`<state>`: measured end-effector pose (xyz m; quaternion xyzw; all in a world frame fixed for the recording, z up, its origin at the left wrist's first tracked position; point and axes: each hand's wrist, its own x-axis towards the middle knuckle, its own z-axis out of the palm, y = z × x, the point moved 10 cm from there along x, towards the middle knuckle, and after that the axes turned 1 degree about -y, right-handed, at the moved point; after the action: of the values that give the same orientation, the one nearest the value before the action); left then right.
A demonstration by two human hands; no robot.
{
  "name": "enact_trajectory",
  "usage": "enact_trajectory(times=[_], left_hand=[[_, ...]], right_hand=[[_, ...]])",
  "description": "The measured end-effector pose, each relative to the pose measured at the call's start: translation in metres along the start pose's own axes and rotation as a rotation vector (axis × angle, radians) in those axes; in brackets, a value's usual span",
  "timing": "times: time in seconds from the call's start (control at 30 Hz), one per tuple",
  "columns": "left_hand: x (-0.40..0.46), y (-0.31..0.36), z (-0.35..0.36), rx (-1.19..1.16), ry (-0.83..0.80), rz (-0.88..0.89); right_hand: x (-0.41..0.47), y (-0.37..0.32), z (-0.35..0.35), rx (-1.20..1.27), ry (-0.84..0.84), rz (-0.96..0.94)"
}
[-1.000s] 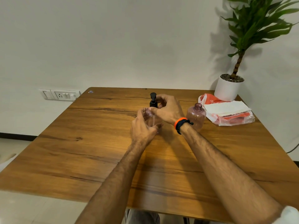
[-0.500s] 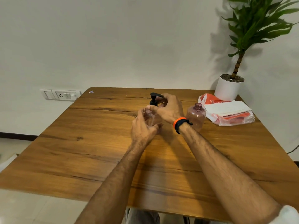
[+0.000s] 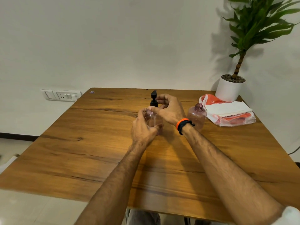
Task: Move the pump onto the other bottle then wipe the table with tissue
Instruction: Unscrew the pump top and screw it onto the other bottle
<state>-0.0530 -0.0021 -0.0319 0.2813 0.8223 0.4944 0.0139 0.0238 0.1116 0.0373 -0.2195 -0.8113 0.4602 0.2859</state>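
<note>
The left hand (image 3: 142, 127) curls round the body of the clear bottle (image 3: 153, 120), which stands upright on the table (image 3: 97, 151). Directly above, the right hand (image 3: 170, 109) pinches the collar of the black pump (image 3: 153, 99); the pump axis is vertical, in line with the bottle neck. The other bottle (image 3: 196, 116), uncapped, stands just right of the right wrist, making the right hand the nearer. Beyond it lies the tissue (image 3: 227, 108).

Pump (image 3: 153, 99) nozzle turned from right to pointing away.
</note>
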Motion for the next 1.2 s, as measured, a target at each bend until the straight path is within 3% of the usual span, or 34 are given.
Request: enact_trajectory(times=[0.17, 0.37, 0.73, 0.97, 1.1, 1.2], left_hand=[[0.000, 0.000, 0.000, 0.005, 0.003, -0.013], [-0.001, -0.002, 0.000, 0.003, -0.001, -0.027], [-0.001, -0.002, 0.001, 0.009, -0.006, -0.023], [-0.002, -0.003, 0.002, -0.006, -0.012, -0.030], [-0.002, -0.004, 0.003, -0.019, -0.011, -0.033], [-0.003, -0.002, 0.003, -0.060, -0.012, -0.032]], right_hand=[[-0.003, -0.001, -0.004, -0.016, 0.090, 0.001], [0.003, -0.005, -0.005, -0.002, 0.050, -0.007], [0.016, -0.045, -0.028, 0.027, 0.126, -0.107], [0.008, -0.053, -0.045, 0.008, 0.273, -0.161], [0.010, -0.051, -0.039, -0.027, 0.188, -0.133], [0.008, -0.053, -0.045, 0.014, 0.229, -0.142]])
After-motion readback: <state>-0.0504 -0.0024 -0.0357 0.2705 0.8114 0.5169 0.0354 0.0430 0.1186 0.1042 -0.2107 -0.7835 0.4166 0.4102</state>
